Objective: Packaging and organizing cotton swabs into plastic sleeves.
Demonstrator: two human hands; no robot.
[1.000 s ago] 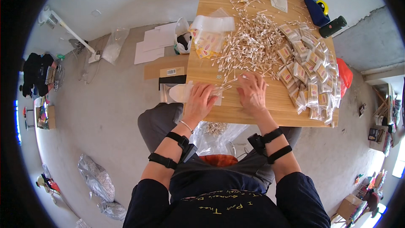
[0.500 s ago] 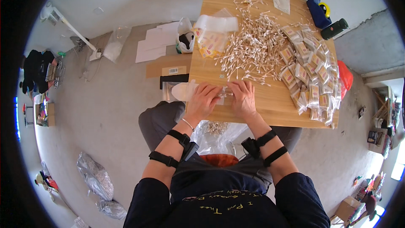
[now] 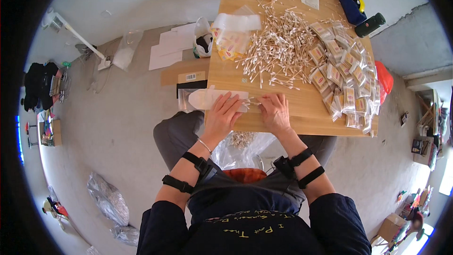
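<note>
At the table (image 3: 304,115), a white strip (image 3: 203,99) extends leftward from beneath the left hand (image 3: 222,113), while the right hand (image 3: 275,113) meets the right ends of cotton swabs (image 3: 252,102) lying left-to-right between both hands, whose closure cannot be determined.

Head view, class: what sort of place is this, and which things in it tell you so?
Probably a makeshift packing room: a heap of loose cotton swabs lies on a wooden table beside a pile of filled clear plastic packets, and the floor looks like bare concrete.
</note>
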